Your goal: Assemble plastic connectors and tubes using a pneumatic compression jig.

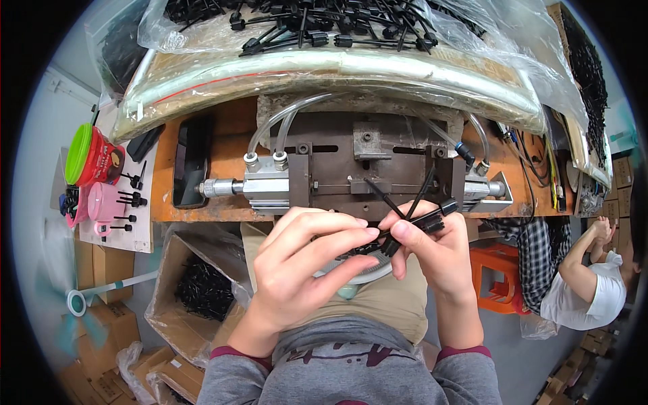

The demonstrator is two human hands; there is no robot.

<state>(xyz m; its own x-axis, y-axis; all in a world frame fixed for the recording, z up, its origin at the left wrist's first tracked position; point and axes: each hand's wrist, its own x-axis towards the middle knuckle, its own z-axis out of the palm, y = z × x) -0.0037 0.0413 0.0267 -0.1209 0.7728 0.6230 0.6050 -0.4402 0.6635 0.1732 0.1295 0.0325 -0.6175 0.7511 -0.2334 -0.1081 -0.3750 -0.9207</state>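
Note:
My right hand (439,260) is closed around a few black plastic rods with ribbed ends (430,219), pinched between thumb and fingers. Two of the thin shafts cross and point up toward the fixture. Beside it, my left hand (297,260) has its fingers stretched out and its thumb apart, fingertips close to the same rods. Whether they touch is unclear. Under my hands, a pale-rimmed container (374,273) sits at my lap, mostly hidden, with dark pieces near it. Just beyond is a dark metal fixture (337,165) with a pneumatic cylinder (266,187) at its left.
A plastic-lined tray (351,64) heaped with black rods spans the bench's far side. A phone (192,162) lies left of the fixture, near a pink cup (104,201). An open carton (196,290) holds black parts. At right, a person (584,290) sits near an orange stool (491,277).

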